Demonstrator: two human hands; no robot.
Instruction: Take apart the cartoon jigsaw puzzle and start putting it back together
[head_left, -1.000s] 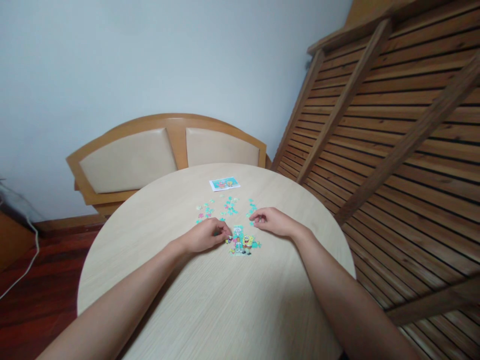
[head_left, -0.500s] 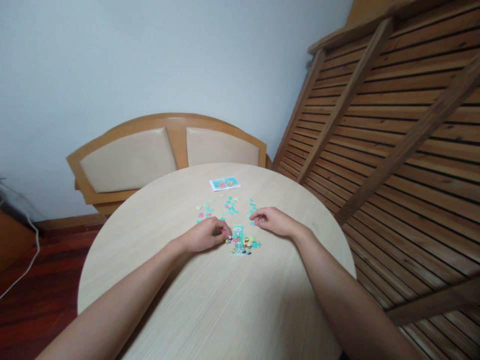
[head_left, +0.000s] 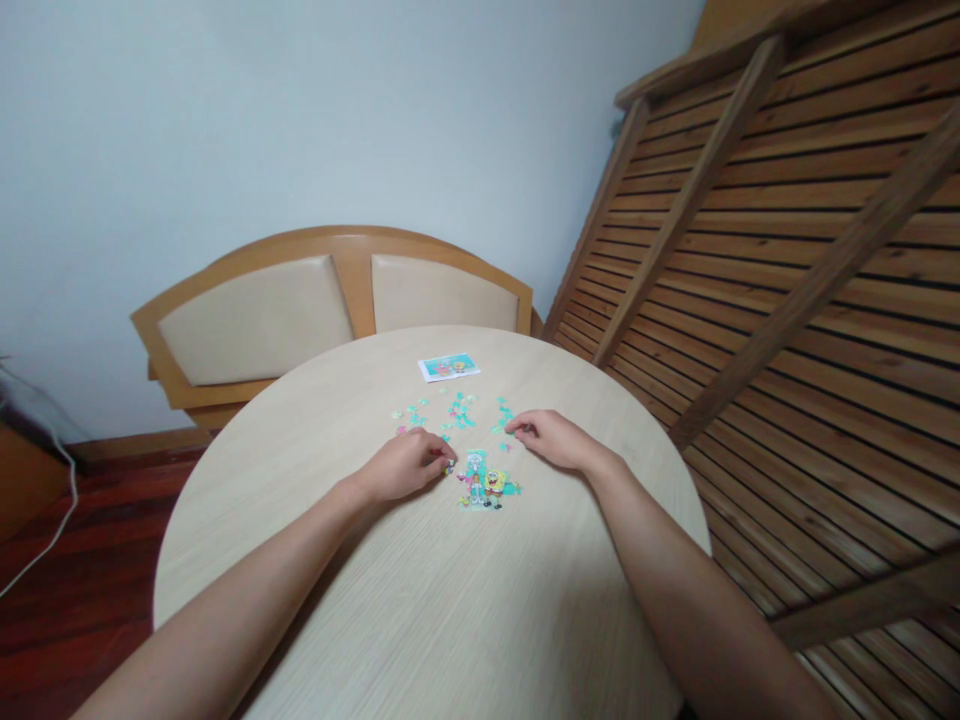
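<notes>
On the pale table lies a partly joined jigsaw puzzle point(head_left: 484, 482) with a yellow square cartoon figure and a taller pale green-blue one. Just left of it, my left hand point(head_left: 409, 465) pinches a small dark-and-pale puzzle piece point(head_left: 450, 466) between thumb and fingertips. My right hand point(head_left: 555, 440) rests to the upper right of the joined part, fingers curled together beside a small group of turquoise pieces point(head_left: 504, 412). Whatever its fingertips hold, if anything, is too small to make out. A pinkish loose piece point(head_left: 507, 447) lies just below those fingertips.
More loose pieces are spread at the middle point(head_left: 459, 410) and left point(head_left: 412, 412) beyond my hands. A printed picture sheet point(head_left: 448, 367) lies farther back on the round table point(head_left: 420, 620). A cushioned wooden backrest point(head_left: 259, 310) stands behind, and a slatted wooden panel point(head_left: 750, 250) leans at the right.
My left hand has drawn slightly left and away from the joined puzzle, with a small piece in its fingertips. My right hand has shifted slightly right and up, uncovering more of the pinkish piece.
</notes>
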